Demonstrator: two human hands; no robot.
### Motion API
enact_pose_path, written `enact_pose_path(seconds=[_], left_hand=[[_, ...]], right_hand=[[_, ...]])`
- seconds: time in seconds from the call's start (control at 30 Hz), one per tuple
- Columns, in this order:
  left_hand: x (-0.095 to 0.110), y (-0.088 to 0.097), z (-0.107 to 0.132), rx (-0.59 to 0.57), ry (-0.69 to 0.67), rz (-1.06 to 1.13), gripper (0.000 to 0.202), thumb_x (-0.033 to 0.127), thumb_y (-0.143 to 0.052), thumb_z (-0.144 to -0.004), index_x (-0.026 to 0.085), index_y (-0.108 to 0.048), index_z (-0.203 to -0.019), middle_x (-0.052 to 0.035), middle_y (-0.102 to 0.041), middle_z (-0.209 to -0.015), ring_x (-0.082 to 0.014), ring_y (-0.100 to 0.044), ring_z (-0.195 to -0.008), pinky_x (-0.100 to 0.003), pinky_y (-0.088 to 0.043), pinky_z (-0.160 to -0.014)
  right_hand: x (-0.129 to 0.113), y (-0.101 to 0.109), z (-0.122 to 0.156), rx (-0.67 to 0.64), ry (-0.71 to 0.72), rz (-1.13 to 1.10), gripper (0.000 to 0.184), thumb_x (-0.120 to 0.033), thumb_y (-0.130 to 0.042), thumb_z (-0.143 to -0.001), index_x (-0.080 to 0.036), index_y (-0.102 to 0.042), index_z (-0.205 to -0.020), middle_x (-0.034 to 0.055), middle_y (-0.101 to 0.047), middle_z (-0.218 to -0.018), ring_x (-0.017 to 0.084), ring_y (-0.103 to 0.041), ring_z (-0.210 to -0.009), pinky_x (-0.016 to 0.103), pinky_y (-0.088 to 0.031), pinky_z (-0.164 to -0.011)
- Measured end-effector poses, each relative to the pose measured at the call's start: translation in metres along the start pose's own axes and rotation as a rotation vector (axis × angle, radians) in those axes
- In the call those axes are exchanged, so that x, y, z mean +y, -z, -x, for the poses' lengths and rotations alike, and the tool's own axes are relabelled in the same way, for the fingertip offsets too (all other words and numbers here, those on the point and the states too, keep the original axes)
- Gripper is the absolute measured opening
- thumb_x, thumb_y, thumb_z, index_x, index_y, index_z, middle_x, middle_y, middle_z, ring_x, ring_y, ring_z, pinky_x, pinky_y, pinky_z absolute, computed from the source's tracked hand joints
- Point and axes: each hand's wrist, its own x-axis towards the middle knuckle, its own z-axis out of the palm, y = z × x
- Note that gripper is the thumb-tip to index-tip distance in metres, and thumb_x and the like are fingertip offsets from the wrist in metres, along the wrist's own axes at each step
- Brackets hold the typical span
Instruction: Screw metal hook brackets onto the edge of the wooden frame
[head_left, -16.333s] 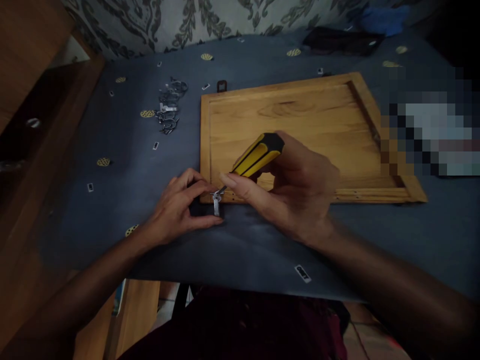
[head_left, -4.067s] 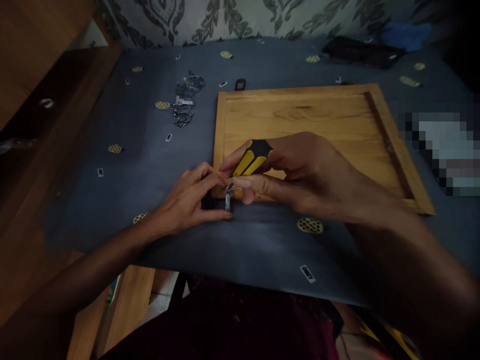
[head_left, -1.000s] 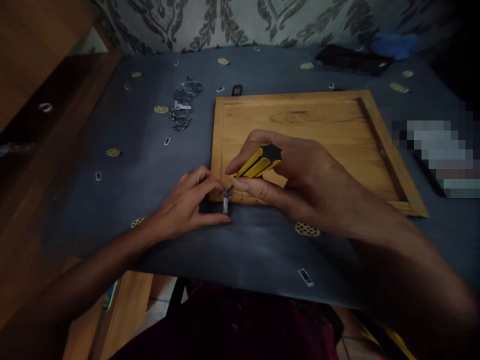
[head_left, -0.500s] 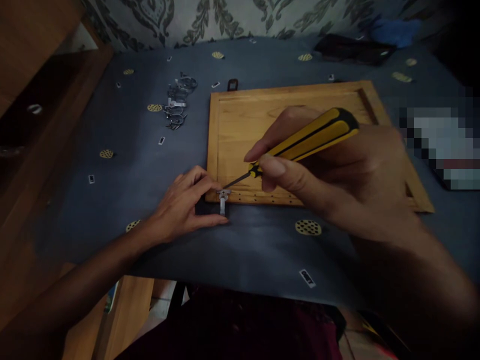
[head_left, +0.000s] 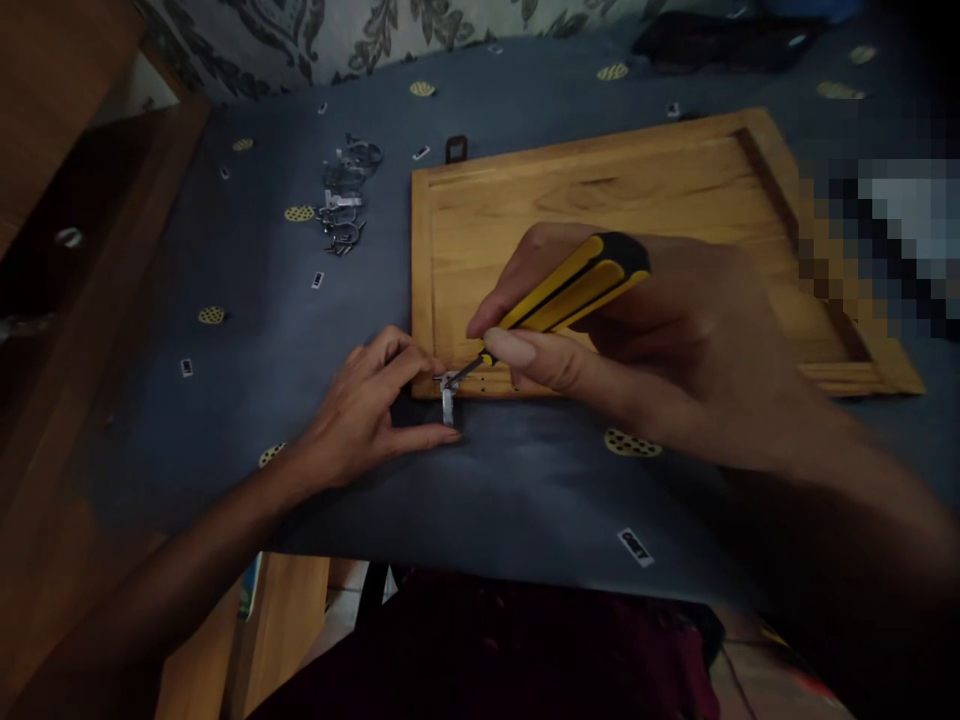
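My right hand (head_left: 637,350) grips a screwdriver (head_left: 574,290) with a yellow and black handle, slanted down to the left. Its thin shaft reaches a small metal hook (head_left: 448,395) at the near left corner of a framed wooden panel (head_left: 480,230). The tip appears to meet the hook's flat plate; whether a screw sits there is too small to tell. My left hand (head_left: 367,410) is closed about the hook, forefinger at the plate and thumb below, past the panel's edge. A row of small holes runs along that near edge, partly hidden behind my right hand.
Several loose metal hooks (head_left: 346,200) lie in a heap left of the panel on the dark blue patterned cloth (head_left: 255,260). A brown ring-like tab (head_left: 456,149) shows at the panel's far edge. Behind lies a black object (head_left: 720,42). Wooden furniture (head_left: 97,230) borders the left side.
The screwdriver has come down and left, its tip now on the hook's plate rather than just above it. My left hand keeps its hold. The whole view has tilted slightly.
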Motion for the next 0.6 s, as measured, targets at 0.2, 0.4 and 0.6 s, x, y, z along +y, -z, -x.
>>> enact_pose_path(seconds=[0.2,0.4,0.6], left_hand=[[-0.001,-0.001,0.001,0.013,0.003,-0.036,0.046,0.054,-0.083,-0.09,0.024,-0.066,-0.12,-0.0029,-0.065,-0.111,-0.0226,-0.061,-0.1,-0.036,-0.049,-0.086],[-0.004,-0.002,0.002,0.047,-0.034,-0.015,0.044,0.055,-0.082,-0.091,0.025,-0.066,-0.119,-0.0039,-0.064,-0.11,-0.0239,-0.063,-0.1,-0.038,-0.051,-0.084],[-0.006,-0.004,0.004,0.01,0.02,-0.049,0.046,0.061,-0.077,-0.093,0.025,-0.068,-0.12,-0.0063,-0.067,-0.112,-0.0284,-0.067,-0.104,-0.047,-0.057,-0.089]], right_hand=[[0.005,0.001,-0.002,-0.043,0.034,0.002,0.029,-0.049,-0.067,-0.105,-0.022,-0.071,-0.096,-0.0011,-0.065,-0.09,0.011,-0.061,-0.073,0.028,-0.045,-0.062],[0.005,0.001,-0.004,-0.074,0.052,0.119,0.035,-0.053,-0.063,-0.107,-0.021,-0.069,-0.092,0.0002,-0.065,-0.087,0.013,-0.06,-0.072,0.029,-0.043,-0.064],[0.006,-0.014,-0.019,-0.027,0.148,0.2,0.042,-0.052,-0.065,-0.105,-0.018,-0.064,-0.081,0.0002,-0.061,-0.081,0.014,-0.055,-0.071,0.03,-0.041,-0.065]])
